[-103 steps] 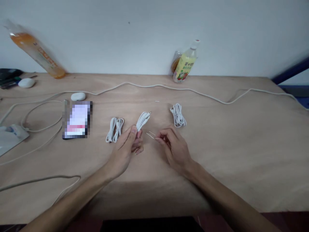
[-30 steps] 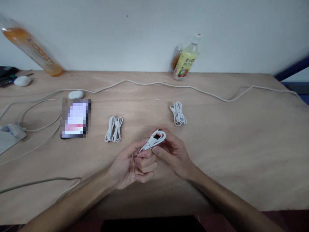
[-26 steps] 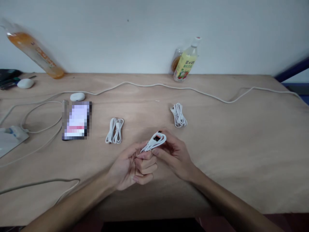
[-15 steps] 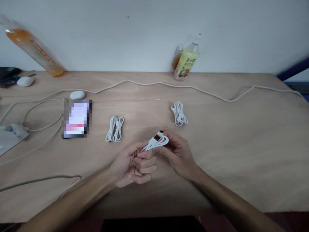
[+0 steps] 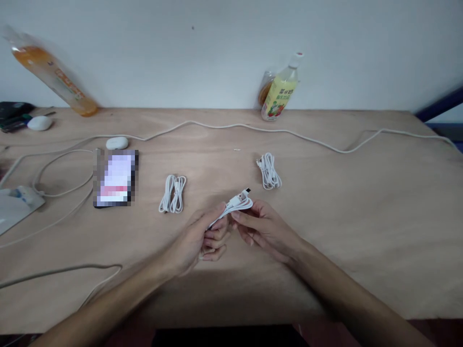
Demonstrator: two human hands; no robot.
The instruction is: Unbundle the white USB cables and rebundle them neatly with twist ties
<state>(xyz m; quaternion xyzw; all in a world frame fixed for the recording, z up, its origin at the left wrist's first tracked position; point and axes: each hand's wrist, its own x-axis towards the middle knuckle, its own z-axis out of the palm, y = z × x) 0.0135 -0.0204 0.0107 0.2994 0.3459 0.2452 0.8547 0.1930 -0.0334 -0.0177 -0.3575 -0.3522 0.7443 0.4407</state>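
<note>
A folded white USB cable [image 5: 237,203] is held just above the wooden table [image 5: 361,207], its plug end pointing up and right. My left hand [image 5: 202,236] pinches its lower end between thumb and fingers. Beside it, my right hand [image 5: 262,226] pinches the cable's middle from the right. One bundled white cable [image 5: 172,193] lies to the left of my hands, and another bundle [image 5: 269,170] lies behind them to the right.
A phone [image 5: 115,178] and a white earbud case [image 5: 116,142] lie at the left. A long white cord [image 5: 307,139] runs across the back. A yellow drink bottle [image 5: 280,91] and an orange bottle [image 5: 50,72] stand by the wall. A power strip [image 5: 16,202] sits at the far left.
My right hand took hold of the cable that my left hand held. Both hands turned the bundle, and the plug end now points up and right, a little further from me.
</note>
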